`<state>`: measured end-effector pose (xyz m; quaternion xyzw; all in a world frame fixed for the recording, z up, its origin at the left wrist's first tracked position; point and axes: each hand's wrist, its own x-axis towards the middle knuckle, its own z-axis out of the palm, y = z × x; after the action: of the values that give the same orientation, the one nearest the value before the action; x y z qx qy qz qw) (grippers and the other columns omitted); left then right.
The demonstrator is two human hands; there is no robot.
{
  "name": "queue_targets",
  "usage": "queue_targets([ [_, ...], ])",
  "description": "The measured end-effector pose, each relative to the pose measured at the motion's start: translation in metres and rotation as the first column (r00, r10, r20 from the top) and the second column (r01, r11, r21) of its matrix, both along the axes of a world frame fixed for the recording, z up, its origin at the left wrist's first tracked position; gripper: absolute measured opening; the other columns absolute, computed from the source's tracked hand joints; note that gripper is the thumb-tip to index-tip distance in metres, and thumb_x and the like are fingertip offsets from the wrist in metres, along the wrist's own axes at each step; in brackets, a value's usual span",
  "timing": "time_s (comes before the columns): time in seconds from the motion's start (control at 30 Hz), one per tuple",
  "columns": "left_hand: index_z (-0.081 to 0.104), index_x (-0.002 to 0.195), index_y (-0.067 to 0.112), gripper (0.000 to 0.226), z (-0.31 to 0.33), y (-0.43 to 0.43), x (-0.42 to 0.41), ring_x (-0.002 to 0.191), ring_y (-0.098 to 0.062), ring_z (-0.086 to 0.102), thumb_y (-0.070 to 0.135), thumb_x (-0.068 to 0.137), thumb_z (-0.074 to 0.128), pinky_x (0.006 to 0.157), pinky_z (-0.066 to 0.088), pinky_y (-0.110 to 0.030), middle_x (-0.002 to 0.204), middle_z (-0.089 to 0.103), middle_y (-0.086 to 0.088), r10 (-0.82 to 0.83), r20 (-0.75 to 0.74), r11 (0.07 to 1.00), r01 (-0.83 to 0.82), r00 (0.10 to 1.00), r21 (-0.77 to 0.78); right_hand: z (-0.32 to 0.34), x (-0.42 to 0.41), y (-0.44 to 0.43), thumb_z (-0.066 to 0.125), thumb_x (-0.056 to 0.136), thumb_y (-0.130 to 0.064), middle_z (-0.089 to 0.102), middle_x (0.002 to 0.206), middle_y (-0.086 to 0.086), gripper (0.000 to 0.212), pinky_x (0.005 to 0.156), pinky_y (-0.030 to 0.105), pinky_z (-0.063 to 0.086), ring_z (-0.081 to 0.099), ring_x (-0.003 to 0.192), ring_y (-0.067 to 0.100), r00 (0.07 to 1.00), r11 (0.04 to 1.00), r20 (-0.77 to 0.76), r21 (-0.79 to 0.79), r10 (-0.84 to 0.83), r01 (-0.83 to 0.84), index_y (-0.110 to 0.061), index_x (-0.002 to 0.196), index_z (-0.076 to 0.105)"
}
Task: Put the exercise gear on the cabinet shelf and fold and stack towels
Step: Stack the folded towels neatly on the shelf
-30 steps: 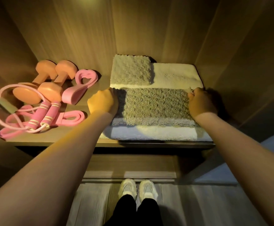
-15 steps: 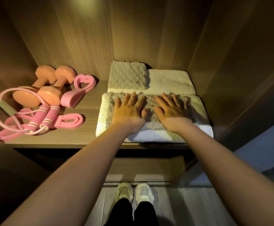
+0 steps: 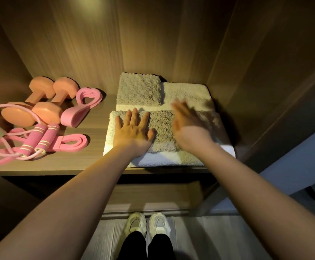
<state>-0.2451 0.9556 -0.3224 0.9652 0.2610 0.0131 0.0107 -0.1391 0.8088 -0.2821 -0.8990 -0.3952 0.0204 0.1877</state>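
Over towel (image 3: 162, 126), blurred right hand (image 3: 188, 126)

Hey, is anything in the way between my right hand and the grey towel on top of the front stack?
Nothing visible is. The right hand is open over the right part of the grey towel, but it is blurred, so I cannot tell if it touches. The left hand lies flat on the towel's left part, off to the side.
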Motion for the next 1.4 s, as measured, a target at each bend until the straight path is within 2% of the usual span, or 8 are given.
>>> queue_targets([
  [0.1,-0.007,0.154,0.032,0.067,0.000,0.001,-0.001,0.149,-0.025,-0.012,0.057,0.093,0.006,0.118,-0.009,-0.052,0.162,-0.012,-0.009,-0.001,0.020,1.000,0.001,1.000,-0.021,-0.022,-0.008,0.018,0.013,0.103,-0.046,-0.017,0.160,-0.015,0.053,0.119,0.048,-0.009,-0.021,0.146,0.013,0.989,0.960,-0.058,-0.241,0.134,-0.144,-0.039,0.153,-0.001],
  [0.33,-0.003,0.155,0.028,0.066,-0.001,0.010,-0.009,0.149,-0.026,-0.012,0.058,0.096,0.008,0.118,-0.007,-0.055,0.162,-0.010,-0.007,0.029,0.035,0.999,-0.028,0.999,-0.029,-0.043,0.033,-0.010,-0.005,0.089,-0.070,-0.027,0.155,-0.017,0.061,0.111,0.053,-0.020,-0.027,0.144,0.017,0.999,0.940,0.001,-0.337,-0.053,0.051,-0.050,0.146,-0.015],
  [0.6,-0.006,0.154,0.013,0.068,0.014,0.019,-0.041,0.147,-0.024,-0.018,0.048,0.099,0.011,0.117,-0.009,-0.057,0.161,-0.017,-0.005,0.255,-0.046,0.967,-0.255,0.966,0.003,-0.048,0.053,-0.040,0.002,0.094,-0.065,-0.025,0.158,-0.012,0.064,0.117,0.049,-0.010,-0.022,0.146,0.018,0.979,0.930,-0.024,-0.316,-0.204,0.186,-0.039,0.151,-0.011],
  [0.77,-0.015,0.150,0.010,0.074,0.027,-0.026,0.003,0.145,-0.024,-0.023,0.047,0.092,0.011,0.118,-0.010,-0.052,0.158,-0.022,-0.008,0.045,0.131,0.989,-0.062,0.990,0.134,-0.048,0.053,-0.039,0.008,0.099,-0.057,-0.022,0.159,-0.012,0.060,0.119,0.049,-0.006,-0.018,0.147,0.017,0.978,0.934,-0.009,-0.297,-0.210,0.198,-0.036,0.153,-0.008],
  [0.93,-0.004,0.154,0.014,0.065,0.015,-0.071,0.054,0.148,-0.021,-0.015,0.044,0.100,0.013,0.119,-0.008,-0.049,0.162,-0.011,-0.006,-0.139,0.025,0.990,0.140,0.990,-0.031,-0.052,0.053,-0.041,0.009,0.099,-0.055,-0.019,0.160,-0.010,0.060,0.120,0.047,-0.002,-0.015,0.148,0.018,0.979,0.944,0.010,-0.265,-0.203,0.198,-0.034,0.153,-0.007],
  [1.17,-0.013,0.152,0.019,0.075,-0.006,-0.016,0.005,0.147,-0.022,-0.016,0.062,0.091,-0.004,0.119,-0.010,-0.047,0.160,-0.016,-0.005,-0.047,0.004,0.998,0.047,0.999,0.035,-0.056,0.058,-0.039,0.007,0.095,-0.064,-0.015,0.161,-0.013,0.064,0.119,0.046,-0.003,-0.012,0.149,0.017,0.978,0.943,0.001,-0.262,-0.211,0.204,-0.039,0.153,-0.002],
  [1.33,-0.005,0.154,0.014,0.077,-0.007,0.004,-0.021,0.149,-0.021,-0.013,0.061,0.095,0.005,0.120,-0.007,-0.041,0.162,-0.012,-0.008,0.072,0.026,0.997,-0.071,0.997,-0.030,-0.045,0.050,-0.041,0.010,0.097,-0.061,-0.014,0.161,-0.011,0.063,0.119,0.046,-0.003,-0.012,0.149,0.017,0.976,0.947,-0.031,-0.250,-0.213,0.199,-0.037,0.154,0.000],
  [1.4,-0.005,0.154,0.012,0.076,-0.007,0.003,-0.021,0.149,-0.022,-0.012,0.059,0.096,0.007,0.120,-0.005,-0.042,0.162,-0.011,-0.009,0.075,0.025,0.997,-0.075,0.997,-0.021,-0.040,0.043,-0.048,0.016,0.100,-0.058,-0.005,0.163,-0.007,0.062,0.119,0.043,0.008,0.001,0.149,0.019,0.966,0.957,-0.116,-0.208,-0.231,0.204,-0.034,0.155,0.002],
])
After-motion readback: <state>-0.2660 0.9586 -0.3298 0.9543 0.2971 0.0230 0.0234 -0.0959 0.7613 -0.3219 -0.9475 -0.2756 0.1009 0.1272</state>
